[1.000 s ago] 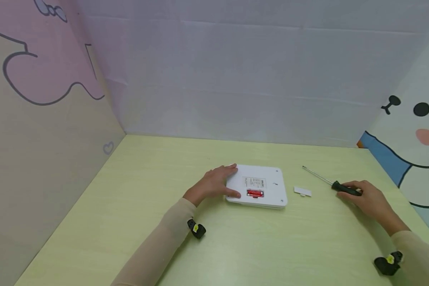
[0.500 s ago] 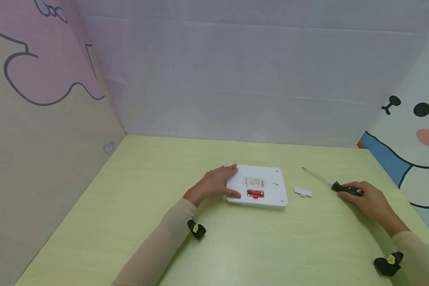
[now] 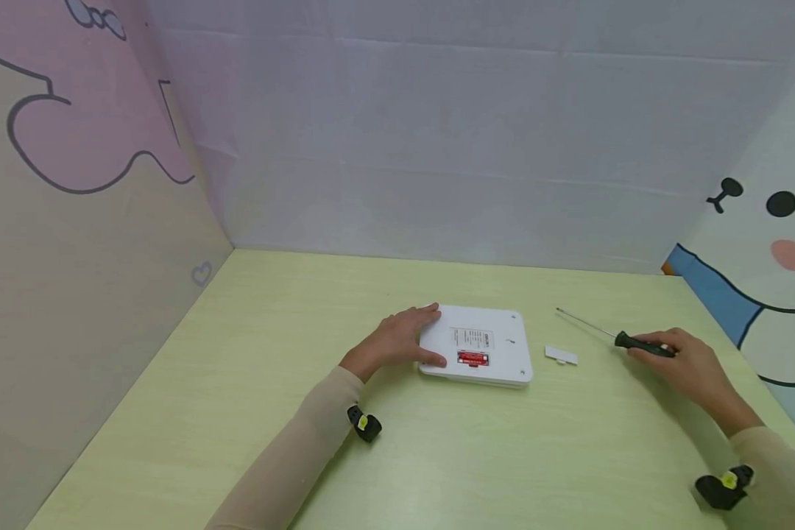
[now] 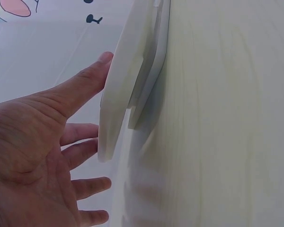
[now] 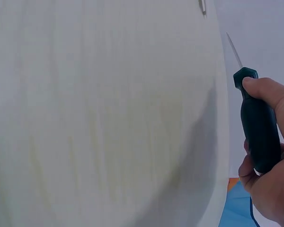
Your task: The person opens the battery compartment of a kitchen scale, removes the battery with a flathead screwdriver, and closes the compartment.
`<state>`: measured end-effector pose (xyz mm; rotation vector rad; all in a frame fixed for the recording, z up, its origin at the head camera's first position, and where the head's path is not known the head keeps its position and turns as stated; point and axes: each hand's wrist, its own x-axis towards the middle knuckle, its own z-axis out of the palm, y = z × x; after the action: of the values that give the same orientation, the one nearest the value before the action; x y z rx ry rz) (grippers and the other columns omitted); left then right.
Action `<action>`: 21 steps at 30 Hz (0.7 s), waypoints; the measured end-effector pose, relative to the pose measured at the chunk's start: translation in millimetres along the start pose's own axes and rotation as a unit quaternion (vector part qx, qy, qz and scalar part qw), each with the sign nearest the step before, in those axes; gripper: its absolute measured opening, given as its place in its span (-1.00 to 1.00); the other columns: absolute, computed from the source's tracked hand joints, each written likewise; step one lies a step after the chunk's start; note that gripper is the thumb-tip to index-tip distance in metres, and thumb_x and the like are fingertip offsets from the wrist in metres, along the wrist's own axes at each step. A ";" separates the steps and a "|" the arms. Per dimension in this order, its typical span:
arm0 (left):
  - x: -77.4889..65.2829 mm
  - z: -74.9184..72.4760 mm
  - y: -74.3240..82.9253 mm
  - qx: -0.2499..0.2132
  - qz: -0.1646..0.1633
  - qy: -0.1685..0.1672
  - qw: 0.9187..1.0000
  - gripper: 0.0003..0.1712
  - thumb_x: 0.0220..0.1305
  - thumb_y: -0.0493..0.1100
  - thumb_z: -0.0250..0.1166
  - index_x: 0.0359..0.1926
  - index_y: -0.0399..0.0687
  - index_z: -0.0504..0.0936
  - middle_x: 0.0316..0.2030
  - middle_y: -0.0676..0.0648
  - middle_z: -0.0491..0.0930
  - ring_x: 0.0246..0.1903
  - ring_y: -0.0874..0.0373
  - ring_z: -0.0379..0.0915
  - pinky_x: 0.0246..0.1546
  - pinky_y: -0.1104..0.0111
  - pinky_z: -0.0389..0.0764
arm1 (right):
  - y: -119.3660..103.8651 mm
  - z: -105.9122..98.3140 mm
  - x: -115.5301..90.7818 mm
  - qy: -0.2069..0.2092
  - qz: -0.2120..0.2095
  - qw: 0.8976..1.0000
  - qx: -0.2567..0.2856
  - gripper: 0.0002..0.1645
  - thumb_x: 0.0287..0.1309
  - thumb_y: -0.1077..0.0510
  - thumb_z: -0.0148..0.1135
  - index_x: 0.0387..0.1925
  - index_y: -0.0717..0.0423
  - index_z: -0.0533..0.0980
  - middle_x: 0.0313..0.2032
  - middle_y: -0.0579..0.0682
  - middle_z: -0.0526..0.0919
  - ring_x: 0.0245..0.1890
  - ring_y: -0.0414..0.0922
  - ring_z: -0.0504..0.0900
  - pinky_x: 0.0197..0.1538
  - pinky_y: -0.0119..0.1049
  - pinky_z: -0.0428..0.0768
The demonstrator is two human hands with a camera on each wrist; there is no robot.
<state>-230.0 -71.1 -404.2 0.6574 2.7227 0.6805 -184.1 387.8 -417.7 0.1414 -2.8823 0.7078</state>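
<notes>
A flat white battery-powered device (image 3: 475,320) lies on the table with its label and battery compartment facing up. Red batteries (image 3: 472,358) show in the compartment. My left hand (image 3: 400,337) rests on the device's left side, thumb on the near part and fingers spread toward the far edge. In the left wrist view the thumb touches its face and the other fingers are extended. On the right, my right hand (image 3: 685,368) grips a screwdriver (image 3: 642,344) by its dark green handle, the metal shaft pointing left and away. A small white battery cover (image 3: 560,355) lies between device and screwdriver.
The pale yellow table (image 3: 291,309) meets a white back wall (image 3: 397,147). Side panels with cartoon drawings stand left (image 3: 93,294) and right (image 3: 778,243). A black wrist camera (image 3: 364,425) sits on the left sleeve, another wrist camera (image 3: 724,487) on the right.
My right hand has shifted slightly to the right and lifted a little with the screwdriver, whose tip has swung slightly left. The left hand, device and cover stay where they were.
</notes>
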 end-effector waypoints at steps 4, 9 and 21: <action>-0.2 -0.8 0.4 0.002 0.008 -0.004 1.000 0.07 0.02 0.25 0.47 0.48 0.09 0.22 0.54 0.11 0.00 0.52 -0.04 -0.07 0.46 -0.06 0.02 | -12.9 -4.8 2.1 0.002 0.002 1.000 0.005 -0.55 0.16 -0.07 0.37 -0.09 0.21 0.67 -0.30 0.03 0.53 -0.44 -0.34 0.30 -0.46 -0.38 0.29; -0.6 -0.8 0.1 0.000 0.007 -0.008 1.000 0.04 0.03 0.24 0.47 0.48 0.12 0.23 0.54 0.12 -0.02 0.52 -0.03 -0.10 0.46 -0.07 0.00 | -32.4 -9.4 7.1 -0.008 -0.014 1.000 0.017 -0.55 0.15 -0.05 0.38 -0.07 0.21 0.67 -0.27 0.02 0.52 -0.43 -0.32 0.29 -0.46 -0.37 0.28; -1.2 -2.1 0.5 0.011 0.011 -0.011 1.000 0.04 0.04 0.26 0.45 0.48 0.12 0.22 0.54 0.12 -0.03 0.52 -0.05 -0.10 0.46 -0.08 0.01 | -71.6 -16.4 14.2 -0.024 -0.087 0.995 0.035 -0.67 0.14 0.02 0.40 -0.11 0.12 0.69 -0.25 -0.03 0.52 -0.44 -0.36 0.35 -0.49 -0.39 0.34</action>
<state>-229.5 -72.0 -402.0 0.6981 2.7106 0.6445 -186.3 331.5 -368.5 0.4177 -2.8454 0.7810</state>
